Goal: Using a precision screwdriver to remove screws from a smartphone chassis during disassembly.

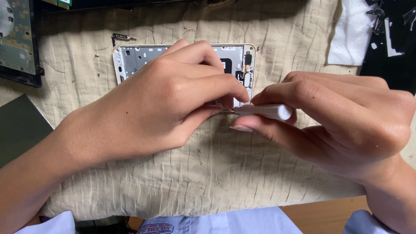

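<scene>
Far left on the desk: a green circuit board in a dark frame (pixel 17 39). Your left hand (pixel 156 102) presses down on a white, gold-rimmed opened phone frame (pixel 130 58), long axis running left-right, lying flat on a beige quilted cloth pad (pixel 195 173); fingertips pinch its lower right corner. Your right hand (pixel 342 117) grips a white plastic pry stick (pixel 264 111), lying horizontal, tip pointing left, touching that corner. White tissue (pixel 351 32) sits top right.

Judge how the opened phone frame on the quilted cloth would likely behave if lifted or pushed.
The phone frame looks thin and hollowed out, so it is probably light and may flex. Its exposed small parts suggest it is fragile. The wrinkled quilted cloth beneath, with the left hand pressing down, probably keeps it from sliding.
</scene>
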